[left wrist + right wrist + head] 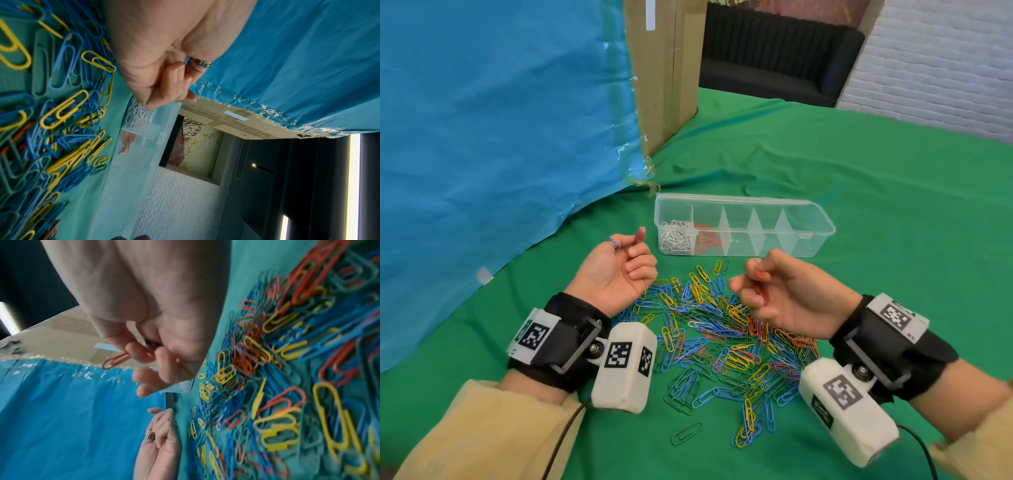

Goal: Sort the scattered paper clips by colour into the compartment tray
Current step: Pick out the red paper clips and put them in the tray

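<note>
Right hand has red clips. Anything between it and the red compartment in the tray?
Nothing visible. The right hand holds red clips above the cloth, just in front of the open tray. The red compartment, second from the left, lies uncovered; the left hand sits off to the side.

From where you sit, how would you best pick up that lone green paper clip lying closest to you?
The lone green paper clip lies flat on the cloth, apart from the pile, so probably come straight down from above and pinch across its two long sides near the middle. It is thin wire, so the fingertips likely need to press into the soft cloth to get under it.
</note>
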